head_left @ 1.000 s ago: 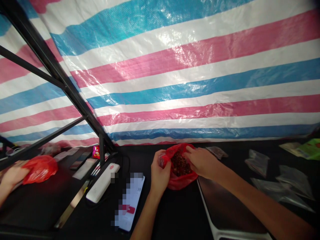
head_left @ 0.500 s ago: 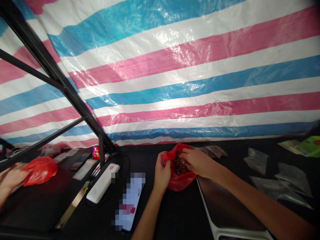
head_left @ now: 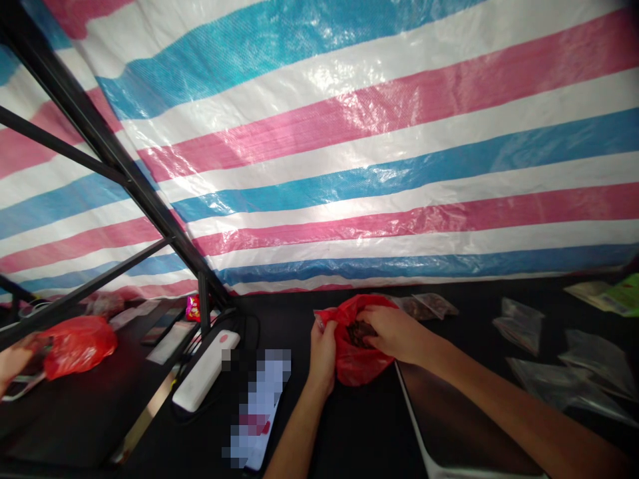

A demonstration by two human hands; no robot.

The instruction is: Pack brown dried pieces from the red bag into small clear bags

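- Red thin plastic bag (head_left: 355, 356) stands between both hands above the black tabletop (head_left: 349, 439), with dark brown lumpy pieces (head_left: 360, 334) showing in its crumpled mouth.
- Left hand (head_left: 322, 359) grips the bag's left side, fingers pressed together.
- Right hand (head_left: 394, 332), the nearer to the pieces, reaches in from the right; its fingertips are hidden, so any pinch cannot be told.
- Clear plastic pouches (head_left: 519, 326) lie well off to the right.

- The striped tarp (head_left: 379, 153) is very bright, with white glare near the middle.
- The black table (head_left: 359, 439) looks dim and has deep shadows.
- The red bag (head_left: 353, 356) has a small shine and slightly soft detail.
- The wide lens bends the edges.
- The phone (head_left: 257, 409) is covered by square pixel blur.
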